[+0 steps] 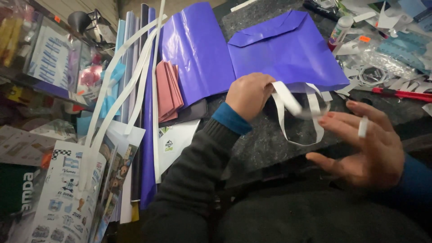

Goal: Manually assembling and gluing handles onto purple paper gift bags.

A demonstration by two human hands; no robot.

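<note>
White paper strip (pixel 299 108), looped and blurred, hangs between our two hands above the dark felt tabletop (pixel 270 144). Our left hand (pixel 249 95) has its grip closed on one end of the strip, fingers curled tight. Our right hand (pixel 364 148) is spread open, fingers apart, with a small white piece of tape (pixel 362 127) stuck on one finger; the loop's far side lies just beside those fingertips. Just beyond the left grip lies a folded purple paper bag (pixel 288 49), and beside it a flat purple sheet (pixel 195 49). Further left of the grip we see a stack of pink folded paper (pixel 168 90), long white strips (pixel 135 76), and a printed white bag (pixel 67 193) with blue pictures near our left elbow. Beyond the right hand lies a red tool (pixel 402 93).
</note>
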